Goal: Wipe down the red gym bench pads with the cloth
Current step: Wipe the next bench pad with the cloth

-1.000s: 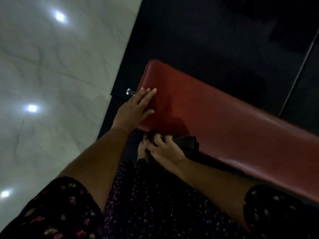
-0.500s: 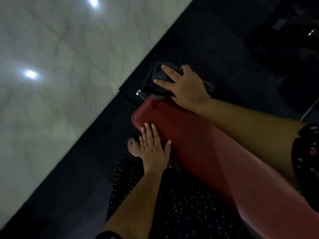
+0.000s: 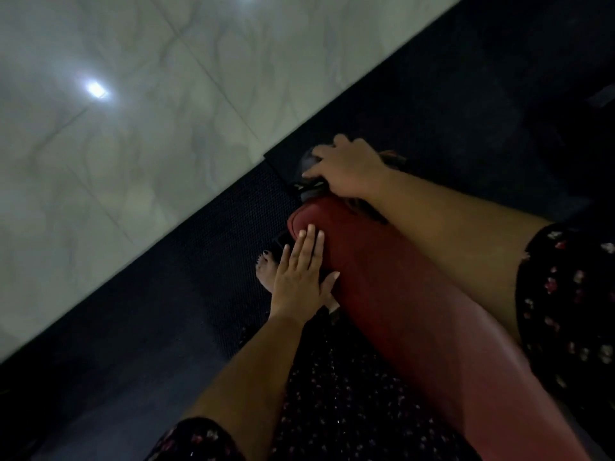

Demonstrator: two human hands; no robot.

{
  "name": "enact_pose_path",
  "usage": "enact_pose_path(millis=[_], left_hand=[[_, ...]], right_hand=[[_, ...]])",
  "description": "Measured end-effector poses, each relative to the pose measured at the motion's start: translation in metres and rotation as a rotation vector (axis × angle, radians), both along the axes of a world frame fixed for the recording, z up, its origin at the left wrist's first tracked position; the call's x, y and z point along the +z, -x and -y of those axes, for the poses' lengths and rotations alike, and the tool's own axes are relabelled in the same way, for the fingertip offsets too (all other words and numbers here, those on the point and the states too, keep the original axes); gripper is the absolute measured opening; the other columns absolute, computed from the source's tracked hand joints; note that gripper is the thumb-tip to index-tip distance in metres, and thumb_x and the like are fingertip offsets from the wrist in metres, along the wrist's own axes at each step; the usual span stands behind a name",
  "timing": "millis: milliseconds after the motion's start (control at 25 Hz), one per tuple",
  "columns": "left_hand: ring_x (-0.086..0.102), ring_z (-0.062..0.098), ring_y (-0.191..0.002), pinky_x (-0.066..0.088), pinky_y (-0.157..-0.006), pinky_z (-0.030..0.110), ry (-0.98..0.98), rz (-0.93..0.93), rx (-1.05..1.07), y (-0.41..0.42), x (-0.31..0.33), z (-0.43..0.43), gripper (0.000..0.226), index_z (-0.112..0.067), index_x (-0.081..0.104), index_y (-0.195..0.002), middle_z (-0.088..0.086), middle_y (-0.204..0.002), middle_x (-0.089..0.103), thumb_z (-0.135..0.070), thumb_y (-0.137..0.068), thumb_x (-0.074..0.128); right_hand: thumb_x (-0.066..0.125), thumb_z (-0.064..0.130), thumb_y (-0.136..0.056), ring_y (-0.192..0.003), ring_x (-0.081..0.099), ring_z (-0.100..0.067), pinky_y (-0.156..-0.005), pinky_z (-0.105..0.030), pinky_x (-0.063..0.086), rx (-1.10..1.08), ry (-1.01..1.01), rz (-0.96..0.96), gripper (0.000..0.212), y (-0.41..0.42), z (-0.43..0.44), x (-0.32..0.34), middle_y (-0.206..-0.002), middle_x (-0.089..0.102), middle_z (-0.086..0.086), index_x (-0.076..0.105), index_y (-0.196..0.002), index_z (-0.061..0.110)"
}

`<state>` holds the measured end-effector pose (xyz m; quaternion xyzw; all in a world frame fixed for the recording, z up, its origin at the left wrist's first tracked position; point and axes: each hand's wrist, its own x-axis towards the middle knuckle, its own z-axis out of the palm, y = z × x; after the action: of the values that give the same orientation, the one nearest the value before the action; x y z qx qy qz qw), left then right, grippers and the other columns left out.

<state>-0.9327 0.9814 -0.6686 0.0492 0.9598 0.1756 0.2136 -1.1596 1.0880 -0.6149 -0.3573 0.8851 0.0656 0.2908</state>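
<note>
A long red vinyl gym bench pad (image 3: 382, 277) runs from the lower right towards the middle of the scene. At its far end the person's right hand (image 3: 349, 169) curls its fingers over a dark crumpled cloth (image 3: 308, 164), which is blurred and sits on the pad's end edge. The left hand (image 3: 301, 277) lies open and flat, fingers straight, against the pad's near side edge close to that end. Just beside it a bare foot with dark-painted toenails (image 3: 266, 271) stands on a black textured floor mat (image 3: 199, 261), which borders pale glossy marble floor tiles (image 3: 133, 111)
</note>
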Motion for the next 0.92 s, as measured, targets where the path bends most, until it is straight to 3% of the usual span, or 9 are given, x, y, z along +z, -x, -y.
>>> enact_pose_path(millis=[120,240,480,680,760,840,920], left_hand=[[-0.017,0.014,-0.149,0.000,-0.123,0.043,0.024,0.014,-0.016,0.002,0.000,0.001,0.077,-0.024,-0.018,-0.154,-0.006,-0.159,-0.025,-0.061,-0.099,0.022],[-0.018,0.017,-0.149,-0.005,-0.121,0.042,0.051,0.009,-0.057,0.012,0.001,0.007,0.079,-0.025,-0.008,-0.156,-0.005,-0.162,-0.015,-0.064,-0.097,0.025],[-0.004,0.022,-0.151,-0.005,-0.121,0.043,0.076,-0.056,-0.233,0.039,0.000,0.018,0.088,-0.021,0.007,-0.157,0.006,-0.164,0.001,-0.072,-0.090,0.029],[-0.015,0.019,-0.149,-0.013,-0.120,0.044,0.060,-0.021,-0.284,0.081,0.005,-0.005,0.094,-0.023,-0.003,-0.157,0.003,-0.162,-0.013,-0.077,-0.087,0.029],[-0.020,0.020,-0.148,-0.016,-0.119,0.047,0.077,0.005,-0.305,0.100,0.005,-0.014,0.094,-0.028,-0.011,-0.155,0.000,-0.161,-0.019,-0.081,-0.084,0.023],[-0.020,0.021,-0.148,-0.015,-0.119,0.049,0.102,0.012,-0.360,0.118,0.005,-0.019,0.095,-0.028,-0.015,-0.154,0.002,-0.162,-0.018,-0.082,-0.083,0.018],[-0.021,0.022,-0.148,-0.014,-0.119,0.050,0.121,0.026,-0.432,0.133,0.008,-0.025,0.099,-0.025,-0.019,-0.153,0.003,-0.163,-0.018,-0.082,-0.084,0.023]], right_hand=[[0.045,0.024,-0.099,-0.122,0.039,-0.036,-0.088,-0.046,0.040,0.112,-0.018,-0.087,0.039,-0.012,0.012,0.001,-0.141,0.043,-0.007,0.052,-0.136,0.033],[0.040,0.024,-0.101,-0.126,0.036,-0.038,-0.093,-0.045,0.038,0.265,0.105,-0.030,0.044,-0.027,0.001,0.005,-0.152,0.032,-0.006,0.043,-0.142,0.038],[0.048,0.021,-0.097,-0.119,0.039,-0.040,-0.086,-0.044,0.040,-0.116,-0.061,-0.131,0.044,0.020,-0.077,0.009,-0.148,0.037,-0.007,0.051,-0.137,0.039],[0.041,0.019,-0.101,-0.124,0.034,-0.046,-0.095,-0.049,0.038,-0.392,-0.091,-0.252,0.047,-0.004,-0.091,0.003,-0.155,0.024,-0.014,0.037,-0.147,0.027],[0.043,0.020,-0.099,-0.122,0.035,-0.044,-0.093,-0.048,0.039,-0.604,-0.066,-0.186,0.053,-0.013,-0.112,-0.003,-0.156,0.023,-0.012,0.031,-0.150,0.031],[0.049,0.024,-0.096,-0.123,0.035,-0.041,-0.092,-0.046,0.041,-0.831,-0.065,0.007,0.058,-0.014,-0.134,-0.011,-0.154,0.027,-0.008,0.029,-0.149,0.038],[0.054,0.026,-0.094,-0.122,0.036,-0.038,-0.090,-0.044,0.043,-0.812,-0.059,0.100,0.063,-0.018,-0.149,-0.013,-0.153,0.028,-0.005,0.027,-0.149,0.041]])
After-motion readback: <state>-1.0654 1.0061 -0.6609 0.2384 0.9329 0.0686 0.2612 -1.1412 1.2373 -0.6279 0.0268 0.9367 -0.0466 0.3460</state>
